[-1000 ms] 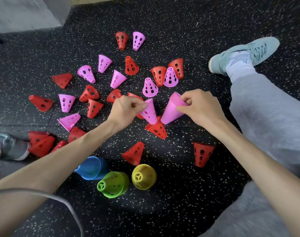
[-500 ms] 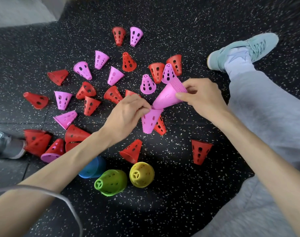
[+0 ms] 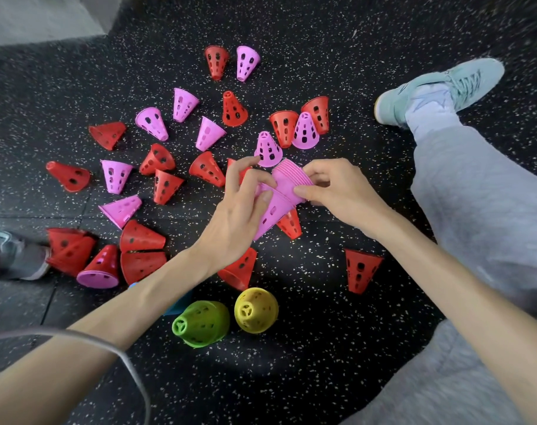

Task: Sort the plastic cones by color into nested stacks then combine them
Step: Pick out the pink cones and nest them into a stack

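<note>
A: Which step?
B: Mid-frame, the right hand point(image 3: 337, 191) grips the pink stack point(image 3: 288, 182); the left hand point(image 3: 242, 204) pinches a pink cone point(image 3: 268, 217) onto its tip.
A: Next?
B: Probably seat it, then fetch loose pink cones point(image 3: 184, 104), upper left.

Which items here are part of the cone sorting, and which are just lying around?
Job in hand:
pink stack, held by right hand
pink cone, held by left hand
loose pink cones
loose red cones
green stack
yellow stack

Lying about:
teal shoe
grey cable
</note>
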Action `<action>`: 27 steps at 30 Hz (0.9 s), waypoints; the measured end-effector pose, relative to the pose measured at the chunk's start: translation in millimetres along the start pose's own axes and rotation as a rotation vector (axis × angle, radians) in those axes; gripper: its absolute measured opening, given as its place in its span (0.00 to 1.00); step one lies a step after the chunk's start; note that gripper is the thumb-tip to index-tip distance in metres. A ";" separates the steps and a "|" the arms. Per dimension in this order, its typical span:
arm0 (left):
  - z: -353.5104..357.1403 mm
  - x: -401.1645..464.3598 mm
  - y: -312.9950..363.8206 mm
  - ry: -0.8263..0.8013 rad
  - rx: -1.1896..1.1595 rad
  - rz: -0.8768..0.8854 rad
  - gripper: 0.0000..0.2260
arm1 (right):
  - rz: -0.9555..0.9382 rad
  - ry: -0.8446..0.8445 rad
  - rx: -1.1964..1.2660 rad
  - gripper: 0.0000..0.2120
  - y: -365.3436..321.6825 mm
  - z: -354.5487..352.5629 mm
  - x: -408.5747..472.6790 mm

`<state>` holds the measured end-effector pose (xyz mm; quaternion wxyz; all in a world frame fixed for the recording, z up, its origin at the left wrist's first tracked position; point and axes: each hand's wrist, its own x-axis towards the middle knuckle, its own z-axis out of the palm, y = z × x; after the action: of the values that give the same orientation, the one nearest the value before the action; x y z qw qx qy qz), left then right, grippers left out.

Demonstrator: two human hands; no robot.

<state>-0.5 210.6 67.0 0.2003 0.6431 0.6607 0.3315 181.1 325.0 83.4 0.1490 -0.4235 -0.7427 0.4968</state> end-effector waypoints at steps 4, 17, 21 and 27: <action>2.3 4.5 -2.3 0.069 -0.038 0.023 0.10 | -0.026 -0.035 0.019 0.07 -1.1 9.9 -3.2; 9.4 17.9 -13.2 0.051 -0.109 -0.014 0.18 | -0.002 -0.031 -0.150 0.10 -4.6 9.2 -3.2; 16.3 35.8 -26.6 0.078 -0.097 -0.150 0.14 | 0.019 0.047 -0.327 0.09 1.1 5.8 -0.1; 10.2 109.9 -62.2 -0.026 0.183 -0.158 0.17 | 0.050 0.108 -0.380 0.09 2.2 -5.9 2.3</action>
<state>-48.2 323.2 34.4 0.1749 0.6090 0.7340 0.2446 184.5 330.7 83.8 0.0936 -0.4884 -0.8033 0.3277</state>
